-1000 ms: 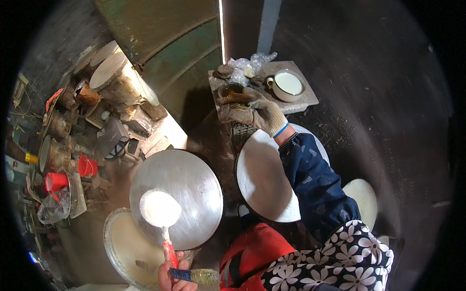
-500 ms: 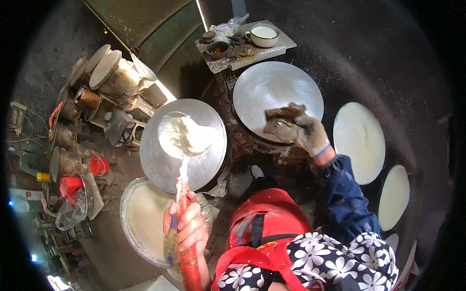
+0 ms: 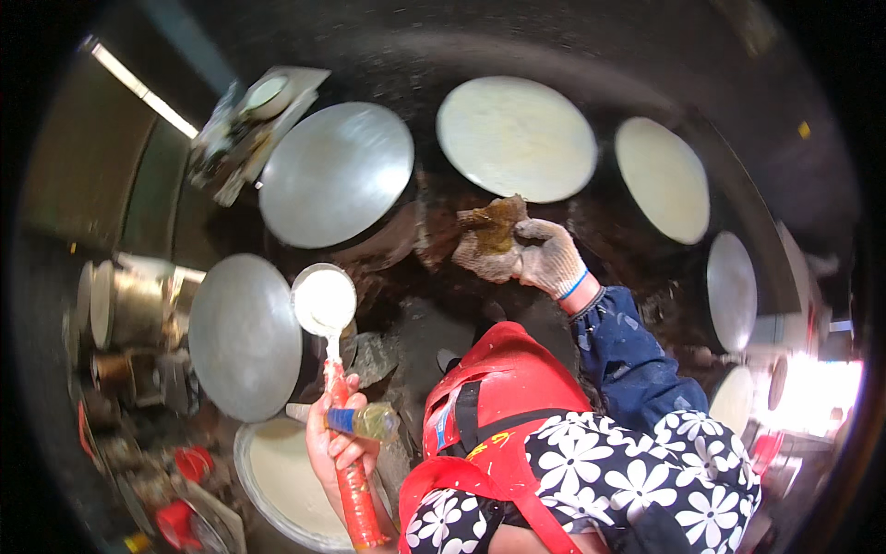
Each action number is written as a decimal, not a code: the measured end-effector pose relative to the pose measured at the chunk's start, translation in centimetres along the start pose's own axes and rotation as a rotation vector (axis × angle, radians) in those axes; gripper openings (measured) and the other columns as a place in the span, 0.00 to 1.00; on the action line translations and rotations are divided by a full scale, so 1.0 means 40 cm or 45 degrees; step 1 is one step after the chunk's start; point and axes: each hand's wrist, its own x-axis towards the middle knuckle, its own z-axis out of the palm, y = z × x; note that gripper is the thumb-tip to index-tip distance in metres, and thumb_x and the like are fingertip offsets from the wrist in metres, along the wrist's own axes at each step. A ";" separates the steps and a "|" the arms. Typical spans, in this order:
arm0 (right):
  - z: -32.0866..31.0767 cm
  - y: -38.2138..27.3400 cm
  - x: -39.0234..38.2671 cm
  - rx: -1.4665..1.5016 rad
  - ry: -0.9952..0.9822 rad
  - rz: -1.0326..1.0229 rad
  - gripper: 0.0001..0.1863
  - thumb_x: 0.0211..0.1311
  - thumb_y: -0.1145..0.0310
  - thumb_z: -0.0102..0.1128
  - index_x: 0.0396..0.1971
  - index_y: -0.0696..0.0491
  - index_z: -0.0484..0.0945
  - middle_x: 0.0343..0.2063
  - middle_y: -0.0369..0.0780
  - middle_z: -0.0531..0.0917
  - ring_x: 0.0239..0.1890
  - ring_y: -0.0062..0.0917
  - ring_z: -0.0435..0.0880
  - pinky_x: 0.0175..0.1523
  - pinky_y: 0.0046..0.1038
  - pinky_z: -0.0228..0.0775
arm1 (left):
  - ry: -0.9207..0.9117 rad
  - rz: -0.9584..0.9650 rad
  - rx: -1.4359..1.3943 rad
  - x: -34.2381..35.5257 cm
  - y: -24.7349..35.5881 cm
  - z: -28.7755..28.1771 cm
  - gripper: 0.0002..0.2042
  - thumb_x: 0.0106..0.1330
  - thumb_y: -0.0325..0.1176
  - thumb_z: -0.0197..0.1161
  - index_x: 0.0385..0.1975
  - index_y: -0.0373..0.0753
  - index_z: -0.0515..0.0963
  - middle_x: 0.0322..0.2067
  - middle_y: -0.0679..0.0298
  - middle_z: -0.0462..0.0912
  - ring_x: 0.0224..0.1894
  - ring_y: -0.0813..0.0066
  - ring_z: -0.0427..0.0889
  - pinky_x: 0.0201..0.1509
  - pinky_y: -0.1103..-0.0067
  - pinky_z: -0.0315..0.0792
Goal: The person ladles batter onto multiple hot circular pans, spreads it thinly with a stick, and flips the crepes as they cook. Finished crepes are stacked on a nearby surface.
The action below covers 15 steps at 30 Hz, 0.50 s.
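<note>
Sooty dark wall (image 3: 397, 42) curves around the workspace, with a bright opening (image 3: 821, 392) low at the right. Nearest, a red apron (image 3: 508, 379) and a black garment (image 3: 628, 462) with white flowers fill the lower middle. Rising from the bottom edge, the bare left hand (image 3: 343, 443) stands upright, its fingers wrapped firmly around the red handle of a ladle (image 3: 336, 377); a second tool (image 3: 374, 423), banded blue with an olive end, lies crosswise in the same grasp. Left of and below that hand, a wide basin (image 3: 242, 452) holds pale batter. Up and to the right, the other forearm reaches in from the lower right in a navy sleeve (image 3: 632, 342), angled up and leftward. Its gloved right hand (image 3: 549, 258) is clamped on a brown pad (image 3: 498, 226), thumb above and fingers curled below, held in front of the round plates. The ladle's bowl, bright white inside, points away from the body and overlaps the right rim of a bare grey griddle (image 3: 245, 337). Farther off, a second bare griddle (image 3: 337, 175) shines, and to its right a plate (image 3: 517, 138) carries a pale round layer. At the upper left, a slab (image 3: 300, 88) bears a white mug (image 3: 268, 97).
</note>
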 end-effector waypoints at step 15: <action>0.039 -0.052 -0.172 -1.674 0.584 -0.401 0.16 0.59 0.80 0.58 0.46 0.53 0.86 0.34 0.41 0.84 0.27 0.31 0.79 0.29 0.28 0.71 | 0.209 -0.478 0.023 0.382 0.202 0.226 0.28 0.83 0.44 0.49 0.71 0.25 0.64 0.35 0.62 0.69 0.21 0.77 0.70 0.16 0.80 0.64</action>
